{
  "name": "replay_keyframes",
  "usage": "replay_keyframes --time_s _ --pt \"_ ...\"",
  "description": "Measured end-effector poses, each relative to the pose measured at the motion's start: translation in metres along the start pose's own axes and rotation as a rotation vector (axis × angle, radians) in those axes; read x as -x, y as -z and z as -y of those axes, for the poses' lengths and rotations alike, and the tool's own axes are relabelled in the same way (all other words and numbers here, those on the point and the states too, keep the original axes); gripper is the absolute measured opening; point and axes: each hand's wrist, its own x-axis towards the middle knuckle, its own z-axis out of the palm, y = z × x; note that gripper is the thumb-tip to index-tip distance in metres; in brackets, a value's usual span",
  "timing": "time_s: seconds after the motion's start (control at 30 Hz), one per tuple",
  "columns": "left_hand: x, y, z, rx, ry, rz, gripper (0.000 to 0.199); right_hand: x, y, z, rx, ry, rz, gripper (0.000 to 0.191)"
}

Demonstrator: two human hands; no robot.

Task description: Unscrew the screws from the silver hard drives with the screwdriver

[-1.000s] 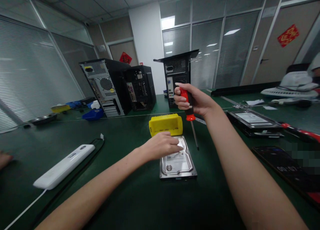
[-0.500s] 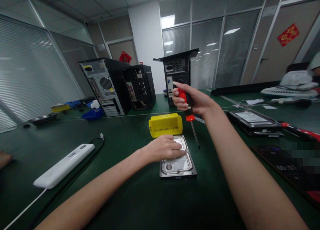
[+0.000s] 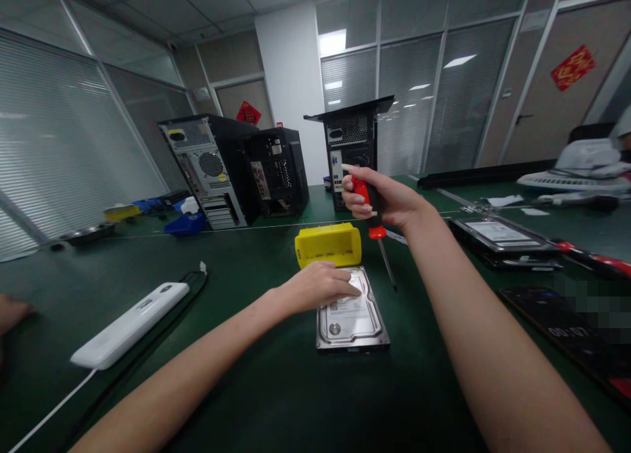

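Observation:
A silver hard drive [image 3: 351,321] lies flat on the green table in front of me, its far left part covered by my left hand [image 3: 318,286]. The fingers of that hand are bent and pressed together above the drive; whatever is between them, if anything, is hidden. My right hand [image 3: 377,195] is wrapped around the red and black handle of a screwdriver [image 3: 377,232]. Its shaft slants downward, with the tip to the right of the drive's far end. Just behind the drive, a yellow plastic bin [image 3: 328,244] faces me.
Computer cases [image 3: 210,170] stand at the back. On the left lies a white power strip [image 3: 131,325] with cables, near another person's hand [image 3: 12,311]. To the right are stacked hard drives [image 3: 503,236], a red-black tool [image 3: 591,256] and a phone [image 3: 557,328] showing a timer.
My left hand has drawn back slightly to the left and away over the drive, uncovering more of its label. My right hand keeps the screwdriver in nearly the same place.

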Motion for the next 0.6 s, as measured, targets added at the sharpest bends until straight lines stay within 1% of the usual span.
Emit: replay_keyframes --time_s 0.2,0.3,0.37,0.5,0.6 --pt "0.0049 -0.004 0.0076 0.225 0.116 -0.023 0.023 0.0 0.0002 -0.0001 0.016 -0.012 0.002 0.027" --pt "0.0062 -0.0053 0.0099 0.214 0.137 -0.008 0.021 -0.0002 0.0012 -0.0004 0.023 -0.016 -0.01 0.027" --pt "0.0057 -0.0049 0.0097 0.163 0.115 0.003 0.019 -0.0003 0.0017 -0.0005 0.027 -0.017 -0.014 0.027" --pt "0.0032 -0.0014 0.0063 0.034 0.023 -0.001 0.019 -0.0005 0.0015 -0.0002 0.027 -0.016 -0.002 0.026" --pt "0.0016 0.0019 0.0036 -0.013 -0.02 0.008 0.02 -0.0003 0.0005 0.0004 0.026 -0.021 -0.006 0.027"
